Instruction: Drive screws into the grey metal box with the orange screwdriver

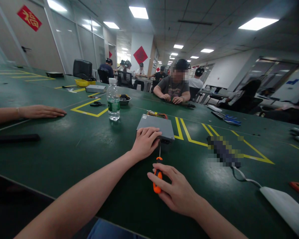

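Note:
A grey metal computer power supply [163, 126] lies on the green table, with a bundle of coloured cables [156, 115] at its far side. My left hand [146, 142] rests over its near left part, fingers curled on the top and front edge, holding it. In my right hand [178, 189] is an orange and black screwdriver [157, 186], held by the handle between thumb and fingers. Its thin shaft points away from me at the near face of the power supply. Whether the tip sits in a screw cannot be made out.
A water bottle [113, 99] stands left of the power supply, by a small bowl [125, 100] and dark pliers [97, 104]. Another person's hand [43, 112] lies at left. Opposite sits a person [174, 83]. A blurred dark object [223, 151] with a white cable lies right.

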The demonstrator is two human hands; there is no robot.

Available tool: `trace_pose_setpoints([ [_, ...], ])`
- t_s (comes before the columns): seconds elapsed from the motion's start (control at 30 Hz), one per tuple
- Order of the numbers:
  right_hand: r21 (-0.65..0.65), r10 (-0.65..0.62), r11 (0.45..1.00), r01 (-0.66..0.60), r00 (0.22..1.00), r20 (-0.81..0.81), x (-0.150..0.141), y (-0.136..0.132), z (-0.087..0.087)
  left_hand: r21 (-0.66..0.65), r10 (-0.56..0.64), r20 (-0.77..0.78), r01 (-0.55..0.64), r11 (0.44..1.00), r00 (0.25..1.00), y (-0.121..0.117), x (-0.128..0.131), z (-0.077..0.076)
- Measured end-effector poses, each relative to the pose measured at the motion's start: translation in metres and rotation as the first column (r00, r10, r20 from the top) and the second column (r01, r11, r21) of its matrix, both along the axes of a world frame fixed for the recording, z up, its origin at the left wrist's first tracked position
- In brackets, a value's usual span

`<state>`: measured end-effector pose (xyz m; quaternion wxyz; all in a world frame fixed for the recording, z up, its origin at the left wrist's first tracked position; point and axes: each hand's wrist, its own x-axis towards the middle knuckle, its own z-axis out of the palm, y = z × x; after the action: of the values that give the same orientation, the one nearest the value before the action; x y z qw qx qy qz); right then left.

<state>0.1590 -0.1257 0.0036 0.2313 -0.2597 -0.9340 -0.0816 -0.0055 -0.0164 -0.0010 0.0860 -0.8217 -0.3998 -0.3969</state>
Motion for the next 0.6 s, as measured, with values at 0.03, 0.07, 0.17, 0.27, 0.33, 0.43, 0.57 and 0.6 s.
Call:
trace_pose_setpoints([
  [0.03,0.022,0.0,1.0,0.0,1.0,-0.002,0.001,0.001,0.0,0.001,0.0,0.0,0.0,1.0,1.0,0.0,0.0,0.0],
  [0.07,0.044,0.0,0.999,0.001,1.0,-0.014,0.002,0.002,0.0,0.004,-0.001,0.002,0.001,1.0,1.0,0.0,0.0,0.001],
  [0.17,0.097,0.006,0.995,-0.002,0.999,-0.044,0.004,0.005,-0.004,0.004,0.001,0.001,-0.001,1.0,1.0,-0.001,-0.001,0.001],
  [0.27,0.152,0.019,0.988,-0.008,0.997,-0.075,0.002,0.007,-0.009,-0.001,0.003,-0.006,-0.003,1.0,1.0,0.0,-0.001,0.001],
  [0.33,0.147,0.028,0.989,-0.011,0.992,-0.119,0.0,0.008,-0.01,0.0,0.004,-0.008,-0.004,1.0,1.0,0.0,-0.001,0.0],
  [0.43,0.066,0.01,0.998,-0.001,0.989,-0.147,0.0,0.005,-0.008,0.001,0.007,-0.009,-0.007,1.0,1.0,0.0,0.0,0.0],
  [0.57,0.038,-0.01,0.999,0.011,1.0,-0.023,0.0,0.0,-0.001,-0.004,0.008,-0.002,-0.008,1.0,1.0,0.0,0.0,0.0],
  [0.6,0.058,-0.006,0.998,0.006,1.0,-0.001,0.0,0.0,0.001,-0.005,0.006,-0.001,-0.006,1.0,1.0,0.0,0.0,0.0],
])
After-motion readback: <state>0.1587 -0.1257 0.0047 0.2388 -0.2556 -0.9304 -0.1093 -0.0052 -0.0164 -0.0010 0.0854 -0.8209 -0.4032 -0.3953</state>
